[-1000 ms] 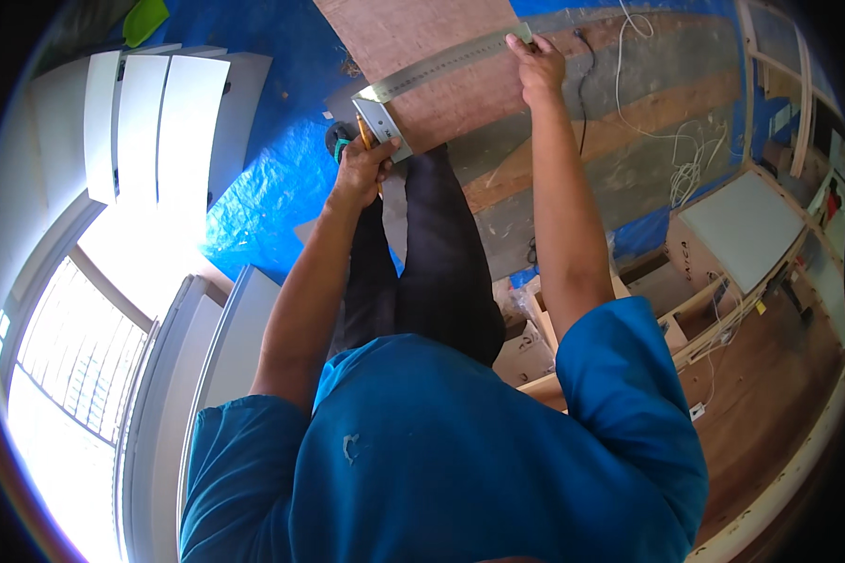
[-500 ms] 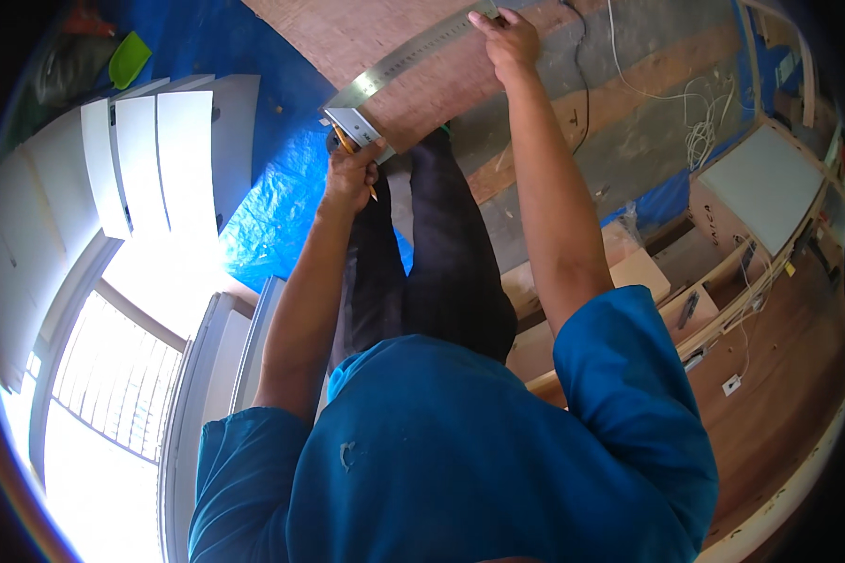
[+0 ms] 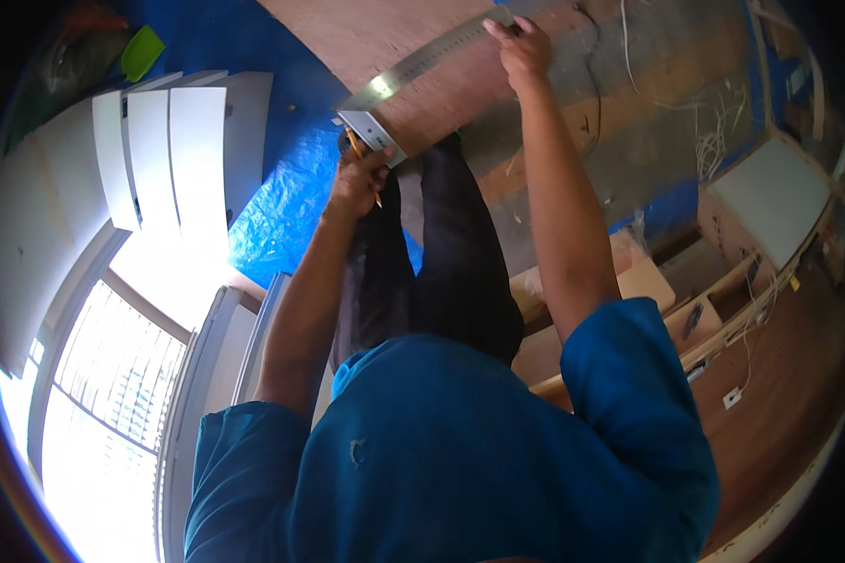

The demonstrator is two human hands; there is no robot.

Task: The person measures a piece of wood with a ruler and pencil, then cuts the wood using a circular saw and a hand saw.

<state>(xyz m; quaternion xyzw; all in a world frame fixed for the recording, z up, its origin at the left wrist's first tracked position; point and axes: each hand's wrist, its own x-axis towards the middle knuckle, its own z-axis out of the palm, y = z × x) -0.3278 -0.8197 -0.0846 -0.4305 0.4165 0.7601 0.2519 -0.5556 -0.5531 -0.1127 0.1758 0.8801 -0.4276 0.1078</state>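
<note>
Head view, looking down: a metal square (image 3: 418,66) lies across a reddish plywood board (image 3: 432,105), its thick stock by the board's near-left edge, probably so the edge can align it. The left hand (image 3: 358,178) grips that stock, fingers curled, with a yellow pencil (image 3: 354,144) tucked along them, seemingly for easy reach. The right hand (image 3: 523,52) has thumb and fingers closed on the blade's far end, likely steadying it. Blue sheeting (image 3: 282,206) spreads left of the board, perhaps as floor protection.
</note>
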